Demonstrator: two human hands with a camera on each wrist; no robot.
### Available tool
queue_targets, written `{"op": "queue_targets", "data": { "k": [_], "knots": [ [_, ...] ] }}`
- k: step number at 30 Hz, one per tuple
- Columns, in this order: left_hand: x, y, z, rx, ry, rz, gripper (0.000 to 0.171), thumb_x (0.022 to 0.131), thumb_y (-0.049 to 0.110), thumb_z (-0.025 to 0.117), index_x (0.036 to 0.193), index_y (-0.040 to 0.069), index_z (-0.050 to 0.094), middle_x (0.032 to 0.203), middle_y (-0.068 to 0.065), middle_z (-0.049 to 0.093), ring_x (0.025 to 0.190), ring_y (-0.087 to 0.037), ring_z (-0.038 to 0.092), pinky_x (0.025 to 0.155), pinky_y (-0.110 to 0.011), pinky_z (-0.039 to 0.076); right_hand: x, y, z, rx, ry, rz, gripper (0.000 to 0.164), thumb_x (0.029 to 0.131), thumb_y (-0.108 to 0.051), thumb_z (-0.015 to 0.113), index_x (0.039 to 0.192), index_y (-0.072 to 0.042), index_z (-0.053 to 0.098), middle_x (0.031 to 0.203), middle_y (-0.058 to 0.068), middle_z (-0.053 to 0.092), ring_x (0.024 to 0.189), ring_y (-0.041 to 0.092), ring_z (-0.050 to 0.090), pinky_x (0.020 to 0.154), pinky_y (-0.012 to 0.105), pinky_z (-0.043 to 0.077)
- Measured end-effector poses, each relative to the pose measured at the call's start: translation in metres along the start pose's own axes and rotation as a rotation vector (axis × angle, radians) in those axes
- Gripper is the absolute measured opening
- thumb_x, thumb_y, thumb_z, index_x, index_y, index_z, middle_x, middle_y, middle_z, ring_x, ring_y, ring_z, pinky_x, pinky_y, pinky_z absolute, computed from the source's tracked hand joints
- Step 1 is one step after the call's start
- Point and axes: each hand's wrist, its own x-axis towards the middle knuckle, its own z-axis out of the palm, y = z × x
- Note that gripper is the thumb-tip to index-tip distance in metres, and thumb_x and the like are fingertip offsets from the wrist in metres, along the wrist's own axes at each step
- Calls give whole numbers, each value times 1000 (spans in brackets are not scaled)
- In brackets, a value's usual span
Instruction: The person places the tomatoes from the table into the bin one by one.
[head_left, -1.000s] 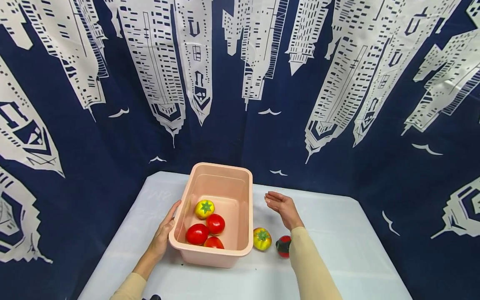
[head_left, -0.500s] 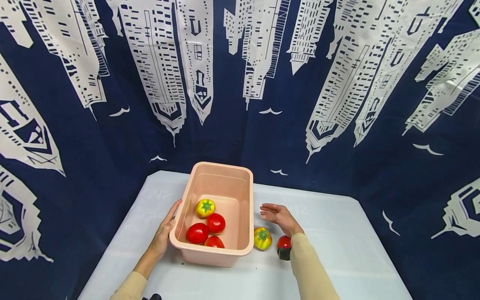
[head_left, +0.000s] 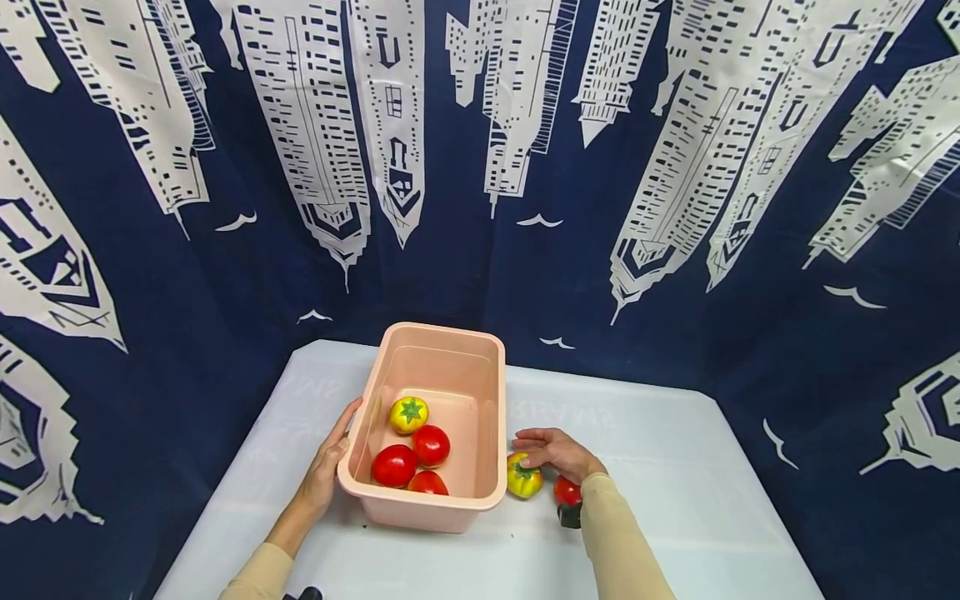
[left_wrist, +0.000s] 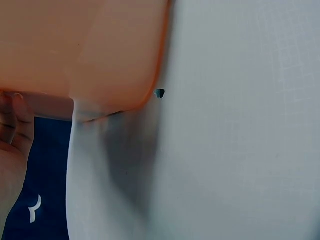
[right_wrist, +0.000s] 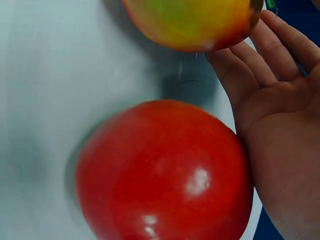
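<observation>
A pink plastic bin (head_left: pixel 429 337) holds several red tomatoes (head_left: pixel 394 465) and one yellow tomato (head_left: pixel 408 414) with a green star-shaped calyx. My left hand (head_left: pixel 324 468) lies along its left wall, fingers extended; in the left wrist view the fingertips (left_wrist: pixel 21 102) touch the bin's edge. Right of the bin, a yellow-and-red tomato (head_left: pixel 522 482) lies on the table. My right hand (head_left: pixel 557 454) is over and behind this fruit, thumb above its top, fingers fairly straight around its far side. Beneath my right wrist sits another red tomato (head_left: pixel 567 490), large in the right wrist view.
The white table (head_left: pixel 697 500) runs on to the right of my arm. Behind it hangs a dark blue cloth (head_left: pixel 450 283) printed with white buildings. A small black object (head_left: pixel 570 516) shows beside my right wrist, and a small dark speck (left_wrist: pixel 159 93) lies near the bin.
My right hand has come down and toward the camera, from above the table to the yellow-and-red tomato. The left hand, the bin and its contents have stayed in place.
</observation>
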Motion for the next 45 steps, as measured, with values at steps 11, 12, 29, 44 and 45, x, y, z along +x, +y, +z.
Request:
{"op": "queue_targets", "data": {
  "k": [11, 12, 29, 44, 45],
  "knots": [
    [-2, -1, 0, -3, -3, 12, 64, 93, 27, 29, 156, 28, 19, 163, -10, 18, 137, -19, 35, 108, -62, 27, -3, 1, 4, -136, -56, 37, 65, 71, -3, 79, 132, -2, 57, 128, 11, 65, 109, 20, 63, 106, 47, 44],
    [-2, -1, 0, -1, -5, 12, 64, 93, 27, 29, 156, 28, 19, 163, -10, 17, 136, -14, 36, 109, -63, 27, -3, 1, 4, -146, -56, 37, 63, 71, -3, 80, 130, -3, 59, 126, 10, 66, 107, 20, 63, 106, 47, 44],
    [-1, 1, 1, -2, 6, -9, 64, 93, 28, 30, 156, 30, 19, 164, -7, 15, 144, -32, 26, 111, -63, 21, 0, 8, 3, -170, 88, -26, 50, 76, -18, 80, 124, -7, 67, 116, 9, 70, 100, 21, 63, 95, 38, 52],
    [-1, 1, 1, -9, -2, 1, 65, 92, 26, 29, 156, 29, 18, 164, -9, 13, 143, -40, 22, 110, -66, 21, 3, -7, -3, 54, 353, -112, 49, 82, -19, 75, 128, -7, 64, 129, 13, 63, 105, 21, 60, 92, 31, 52],
    [-1, 1, 2, -10, -3, 0, 65, 92, 26, 30, 156, 30, 18, 164, -9, 13, 144, -40, 22, 110, -66, 21, 4, -9, -3, 57, 362, -113, 50, 83, -20, 75, 129, -7, 63, 131, 14, 62, 107, 21, 60, 95, 33, 52]
  ]
}}
